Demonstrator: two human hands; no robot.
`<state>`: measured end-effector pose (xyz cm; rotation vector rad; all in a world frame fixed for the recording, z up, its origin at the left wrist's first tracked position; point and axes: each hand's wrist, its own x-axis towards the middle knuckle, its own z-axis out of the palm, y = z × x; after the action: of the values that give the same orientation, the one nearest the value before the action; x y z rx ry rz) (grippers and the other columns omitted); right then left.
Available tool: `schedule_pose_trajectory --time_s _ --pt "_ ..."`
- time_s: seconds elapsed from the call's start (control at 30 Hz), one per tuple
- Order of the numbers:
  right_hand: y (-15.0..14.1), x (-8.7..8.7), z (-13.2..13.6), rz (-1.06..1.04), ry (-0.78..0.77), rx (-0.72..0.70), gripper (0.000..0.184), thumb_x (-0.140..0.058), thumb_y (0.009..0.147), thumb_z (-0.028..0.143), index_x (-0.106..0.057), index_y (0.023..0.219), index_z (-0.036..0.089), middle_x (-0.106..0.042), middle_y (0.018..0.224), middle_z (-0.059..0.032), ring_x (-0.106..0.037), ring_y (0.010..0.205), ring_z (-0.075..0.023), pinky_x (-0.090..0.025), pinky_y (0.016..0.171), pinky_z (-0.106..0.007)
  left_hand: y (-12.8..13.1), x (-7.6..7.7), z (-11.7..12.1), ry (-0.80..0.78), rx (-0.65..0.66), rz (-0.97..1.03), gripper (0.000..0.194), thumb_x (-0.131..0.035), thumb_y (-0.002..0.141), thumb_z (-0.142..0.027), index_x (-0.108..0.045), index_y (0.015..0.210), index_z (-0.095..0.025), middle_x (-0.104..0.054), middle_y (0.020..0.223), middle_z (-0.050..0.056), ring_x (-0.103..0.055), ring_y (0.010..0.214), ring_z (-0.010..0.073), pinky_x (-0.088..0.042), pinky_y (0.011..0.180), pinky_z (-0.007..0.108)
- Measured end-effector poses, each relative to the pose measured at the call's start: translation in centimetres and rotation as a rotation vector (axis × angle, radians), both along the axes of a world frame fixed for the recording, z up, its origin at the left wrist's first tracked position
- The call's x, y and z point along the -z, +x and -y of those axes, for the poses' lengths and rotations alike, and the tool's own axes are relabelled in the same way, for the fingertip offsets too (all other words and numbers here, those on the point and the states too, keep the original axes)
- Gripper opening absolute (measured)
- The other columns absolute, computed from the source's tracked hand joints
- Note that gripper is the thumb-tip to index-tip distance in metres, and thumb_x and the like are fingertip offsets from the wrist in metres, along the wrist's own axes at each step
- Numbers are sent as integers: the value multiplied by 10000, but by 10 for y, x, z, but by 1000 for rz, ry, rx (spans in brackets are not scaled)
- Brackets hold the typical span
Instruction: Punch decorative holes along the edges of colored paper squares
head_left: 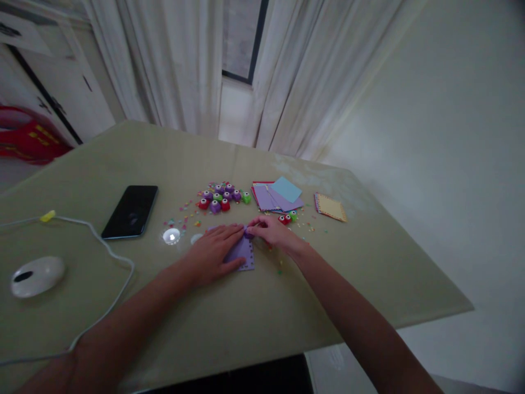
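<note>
A purple sheet of paper point(246, 254) lies on the table with small notches cut along its right and lower edges. My left hand point(215, 246) rests flat on it, fingers stretched out and pressing it to the tabletop. At the sheet's upper right corner, my right hand point(268, 230) grips a small purple craft punch point(248, 233), partly hidden by the fingers. Just beyond my right hand sit red craft punches point(284, 219) and a green craft punch point(293, 215). Several more purple, red and green craft punches point(215, 207) stand grouped behind my left hand.
Loose colored paper point(266, 198) with a light blue sheet point(287, 189) lies at the back. A cream notched stack point(331, 208) is farther right. Paper confetti point(184, 219) is scattered about. On the left are a black phone point(132, 210), white mouse point(38, 276) and white cable point(109, 249).
</note>
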<state>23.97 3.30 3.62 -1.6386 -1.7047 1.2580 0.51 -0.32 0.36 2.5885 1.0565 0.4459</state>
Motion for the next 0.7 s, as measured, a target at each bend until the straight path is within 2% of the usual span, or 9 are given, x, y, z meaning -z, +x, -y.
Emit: schedule_pose_trajectory --time_s 0.1,0.33,0.5,0.7 --pt "-2 -6 -2 72 -23 10 167 -812 890 285 -730 925 143 -660 746 23 -543 653 -105 -396 578 -202 0 0 0 3 -10 9 708 -580 1009 -558 -515 1598 -171 -498 1660 160 -501 1513 349 -396 1256 538" --pt "-7 -21 -8 196 -186 -6 231 -824 871 361 -680 896 182 -537 633 74 -412 519 -82 -273 462 -203 1 0 -1 3 -6 17 700 -572 1002 -567 -546 1579 -172 -520 1643 163 -514 1500 358 -403 1248 542" --pt "-11 -29 -10 242 -233 10 310 -866 821 396 -619 815 208 -493 601 84 -405 528 -97 -284 469 -221 1 3 -2 11 -7 26 709 -551 1007 -581 -548 1582 -166 -514 1646 169 -516 1499 365 -388 1256 549" --pt "-12 -27 -16 322 -255 39 346 -900 782 408 -614 768 215 -502 598 64 -417 544 -109 -287 486 -230 2 1 -2 10 3 -4 728 -535 1007 -605 -556 1573 -148 -522 1639 175 -506 1503 373 -382 1249 559"
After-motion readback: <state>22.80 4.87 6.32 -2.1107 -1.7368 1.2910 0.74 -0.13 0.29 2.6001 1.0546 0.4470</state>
